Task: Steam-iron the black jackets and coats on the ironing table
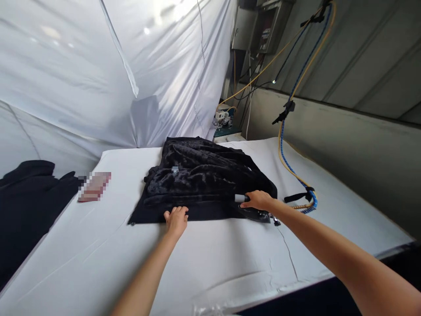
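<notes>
A black garment [197,184] with a plush, shiny side facing up is spread across the padded white table [213,259]. My right hand [259,200] is closed around the dark handle of a steam iron [253,213], whose grey handle end points left. The iron rests on the flat black band near the garment's right front corner, its sole hidden. Along the same front edge, further left, my left hand [176,219] has its fingers bent onto the hem, gripping the cloth. A small pale label [175,169] shows on the plush side.
Blue and yellow hoses [285,149] hang from above at the right and run down to the table near the iron. Dark cloth [29,206] lies at the left. A blurred reddish item [95,186] is on the table's left edge. White sheeting [98,74] hangs behind.
</notes>
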`<action>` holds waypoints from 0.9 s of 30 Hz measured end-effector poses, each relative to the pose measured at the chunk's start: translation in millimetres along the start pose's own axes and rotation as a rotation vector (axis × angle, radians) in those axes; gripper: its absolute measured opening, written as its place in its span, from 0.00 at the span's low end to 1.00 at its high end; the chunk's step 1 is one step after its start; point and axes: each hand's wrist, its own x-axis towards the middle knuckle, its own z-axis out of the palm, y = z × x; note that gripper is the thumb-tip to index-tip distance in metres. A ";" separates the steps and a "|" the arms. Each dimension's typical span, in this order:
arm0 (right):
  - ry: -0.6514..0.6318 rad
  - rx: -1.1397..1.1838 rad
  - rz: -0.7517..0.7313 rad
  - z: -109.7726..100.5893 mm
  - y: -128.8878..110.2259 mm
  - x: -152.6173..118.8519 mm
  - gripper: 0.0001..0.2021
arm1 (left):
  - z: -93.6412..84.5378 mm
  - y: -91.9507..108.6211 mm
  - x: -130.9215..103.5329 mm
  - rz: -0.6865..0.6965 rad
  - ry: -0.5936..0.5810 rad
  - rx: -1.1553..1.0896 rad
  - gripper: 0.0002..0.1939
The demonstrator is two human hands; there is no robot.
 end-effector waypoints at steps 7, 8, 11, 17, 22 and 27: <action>-0.074 -0.046 -0.105 -2.9 64.4 16.2 0.32 | -2.4 20.8 -4.6 -0.061 0.108 0.037 0.11; -0.086 -0.047 -0.122 -1.6 75.6 14.3 0.31 | -1.9 28.7 -5.2 -0.059 0.138 0.038 0.11; -0.098 -0.030 -0.102 5.9 112.9 6.4 0.31 | 4.6 56.5 -6.4 -0.041 0.183 0.028 0.11; -0.047 0.041 -0.010 21.0 172.4 -9.4 0.31 | 25.5 108.9 -5.4 -0.006 0.140 0.028 0.10; -0.045 0.053 -0.068 23.7 174.4 -16.8 0.31 | 31.0 135.2 4.1 0.018 0.122 0.046 0.10; -0.012 0.056 -0.036 15.8 155.2 -8.0 0.32 | 31.4 151.4 13.0 0.039 0.135 0.050 0.10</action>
